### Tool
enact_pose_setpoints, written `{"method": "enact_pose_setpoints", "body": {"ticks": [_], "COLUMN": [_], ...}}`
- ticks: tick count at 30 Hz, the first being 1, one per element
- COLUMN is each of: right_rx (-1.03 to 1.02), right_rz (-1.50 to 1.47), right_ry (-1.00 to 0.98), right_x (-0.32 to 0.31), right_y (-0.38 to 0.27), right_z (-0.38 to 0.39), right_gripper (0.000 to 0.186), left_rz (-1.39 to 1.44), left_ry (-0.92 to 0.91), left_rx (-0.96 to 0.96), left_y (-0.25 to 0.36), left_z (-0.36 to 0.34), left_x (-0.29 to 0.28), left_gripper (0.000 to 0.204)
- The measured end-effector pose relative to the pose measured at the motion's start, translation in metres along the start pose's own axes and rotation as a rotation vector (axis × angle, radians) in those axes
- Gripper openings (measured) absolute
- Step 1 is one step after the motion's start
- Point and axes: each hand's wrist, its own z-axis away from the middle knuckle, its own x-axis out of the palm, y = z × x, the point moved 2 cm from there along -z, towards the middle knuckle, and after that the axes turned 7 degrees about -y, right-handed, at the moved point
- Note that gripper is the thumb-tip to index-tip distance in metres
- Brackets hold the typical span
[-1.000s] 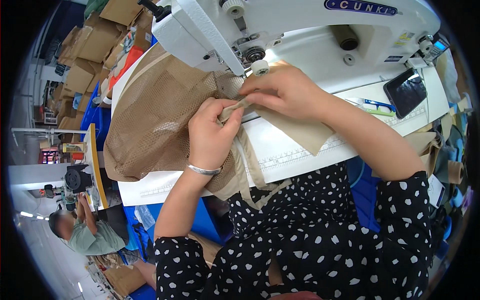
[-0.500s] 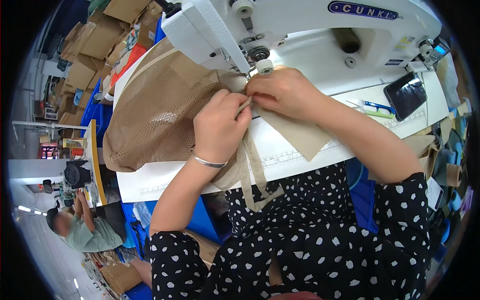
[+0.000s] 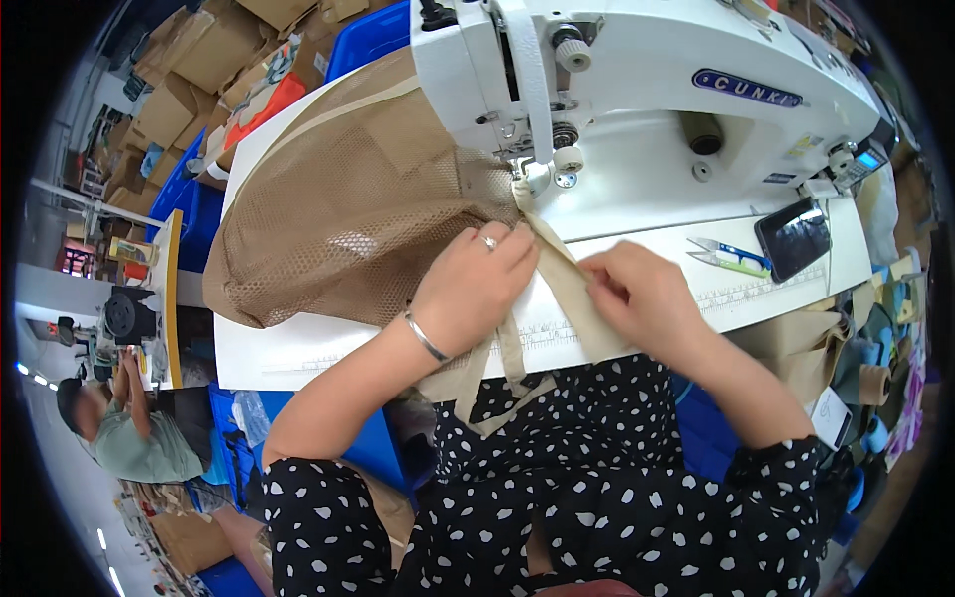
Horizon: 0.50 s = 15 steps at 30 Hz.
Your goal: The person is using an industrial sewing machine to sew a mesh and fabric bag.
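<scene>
Brown mesh fabric [image 3: 348,239] lies on the white table [image 3: 249,353], bunched at the presser foot [image 3: 521,179] of a white sewing machine [image 3: 637,60]. A beige cloth strip [image 3: 562,284] runs from the foot diagonally toward me, with narrower straps [image 3: 510,353] hanging over the front edge. My left hand [image 3: 473,284], wearing a ring and bangle, presses the mesh and strip just below the needle area, fingers together. My right hand [image 3: 642,294] is curled with its fingertips gripping the beige strip, to the right of my left hand.
Two thread snips [image 3: 729,261] and a black phone [image 3: 793,239] lie at the right. A printed ruler runs along the front edge. Cardboard boxes [image 3: 199,40] and blue bins [image 3: 184,199] are at the left, where a co-worker [image 3: 139,438] sits. Cloth scraps [image 3: 796,343] are piled right.
My right hand has moved away from the needle, down and right along the strip. My left hand has shifted right, fingers now extended over the fabric. The strip's line to the presser foot now shows.
</scene>
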Motion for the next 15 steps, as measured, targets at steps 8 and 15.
{"method": "enact_pose_setpoints", "body": {"ticks": [8, 15], "right_rx": [-0.093, -0.061], "right_rz": [-0.177, -0.196], "right_ry": [0.128, -0.008], "right_x": [0.019, -0.006], "right_y": [-0.028, -0.012], "right_z": [0.032, 0.041], "right_gripper": [0.036, 0.023], "left_rz": [0.04, -0.013], "left_ry": [0.003, 0.132], "left_rx": [-0.083, -0.051], "left_y": [0.042, 0.07], "left_z": [0.019, 0.03], "left_x": [-0.001, 0.01], "left_gripper": [0.054, 0.036]}}
